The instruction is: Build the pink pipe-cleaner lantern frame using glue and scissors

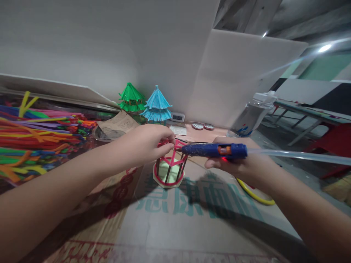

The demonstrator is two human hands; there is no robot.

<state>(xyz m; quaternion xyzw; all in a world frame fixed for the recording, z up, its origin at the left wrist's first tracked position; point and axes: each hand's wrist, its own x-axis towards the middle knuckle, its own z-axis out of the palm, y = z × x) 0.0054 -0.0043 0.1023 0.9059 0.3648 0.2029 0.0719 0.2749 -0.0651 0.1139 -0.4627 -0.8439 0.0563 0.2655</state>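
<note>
My right hand (233,160) is wrapped round a blue hot glue gun (205,149), with a long clear glue stick (296,156) running out of its back. A small red light glows on its underside. The gun's nozzle points left, at the top of a small pavilion frame (173,162) with dark posts and red strips. That frame stands upright on a pale octagonal base (168,177) edged in red. At the frame's top, my left hand (155,142) has its fingers pinched; whatever lies between the fingertips is too small to make out.
Colourful pipe cleaners (49,138) are heaped at the left. Behind the frame stand a green tiered roof model (131,98) and a blue one (156,104). A clear bottle (248,115) and a yellow ring (255,193) are at the right, and two round tins (203,126) lie behind.
</note>
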